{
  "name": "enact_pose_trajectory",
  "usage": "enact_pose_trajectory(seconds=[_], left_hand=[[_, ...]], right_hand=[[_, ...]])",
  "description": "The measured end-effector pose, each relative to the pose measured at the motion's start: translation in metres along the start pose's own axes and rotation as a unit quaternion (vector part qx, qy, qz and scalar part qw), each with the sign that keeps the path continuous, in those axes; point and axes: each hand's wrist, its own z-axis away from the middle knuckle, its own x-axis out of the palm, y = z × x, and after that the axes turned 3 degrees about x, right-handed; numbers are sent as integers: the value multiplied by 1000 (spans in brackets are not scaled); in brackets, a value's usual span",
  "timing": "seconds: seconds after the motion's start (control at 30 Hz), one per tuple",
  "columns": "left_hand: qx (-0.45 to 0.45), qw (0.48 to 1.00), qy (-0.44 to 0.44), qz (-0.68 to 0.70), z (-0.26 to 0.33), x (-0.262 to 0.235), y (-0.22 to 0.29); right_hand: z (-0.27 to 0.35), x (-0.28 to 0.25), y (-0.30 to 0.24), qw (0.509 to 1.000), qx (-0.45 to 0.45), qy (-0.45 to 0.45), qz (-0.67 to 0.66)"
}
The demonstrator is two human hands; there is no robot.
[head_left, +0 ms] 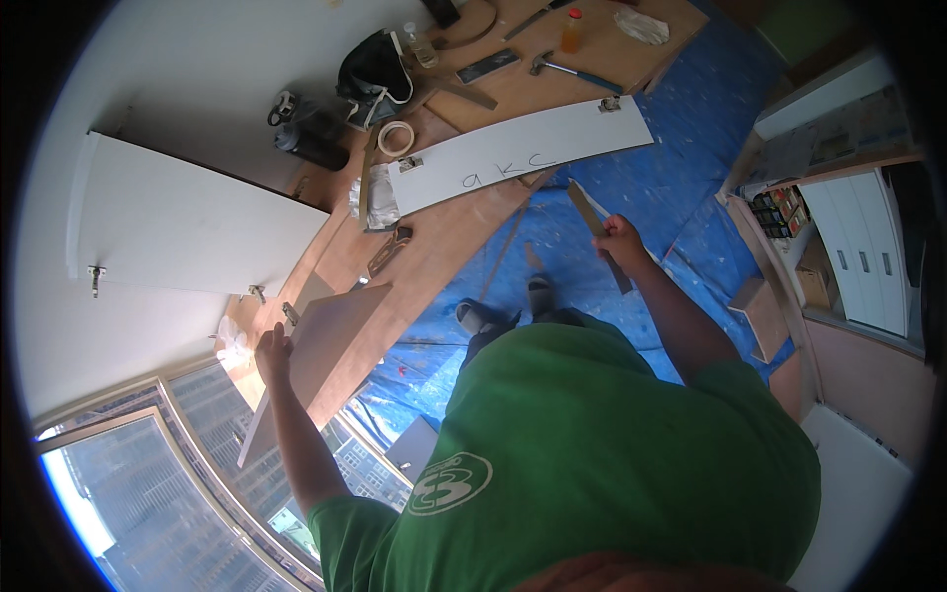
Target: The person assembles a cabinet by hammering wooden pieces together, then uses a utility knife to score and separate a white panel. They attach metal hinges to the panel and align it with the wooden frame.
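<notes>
My left hand (273, 356) is closed on the edge of a greyish cabinet door panel (333, 331), which stands tilted at the near left end of the workbench. A metal hinge (290, 314) shows on that panel beside my fingers. Out over the floor on the right, my right hand (619, 244) is wrapped round a narrow brown strip (584, 205). A thin white edge runs alongside the strip; whether it is a separate piece I cannot tell. On the bench between my hands lies a long white panel (523, 158) with handwritten marks and a hinge near each end.
A knife-like tool with a brown handle (391, 251), a tape roll (396, 139), a hammer (577, 73) and an orange bottle (571, 32) lie or stand on the wooden bench (444, 237). Another white panel (187, 207) leans against the wall. Blue sheeting (681, 138) covers the floor.
</notes>
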Motion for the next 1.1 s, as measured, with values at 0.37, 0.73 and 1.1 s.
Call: enact_pose_trajectory(seconds=[0.37,0.73,1.1], left_hand=[[-7,998,-2,-62,3,-5,3],[-39,996,-11,-77,-5,-2,-3],[-49,997,1,-67,-11,-3,-14]], right_hand=[[2,24,-12,997,13,-18,79],[15,6,22,955,79,-31,284],[12,-61,76,937,156,7,312]])
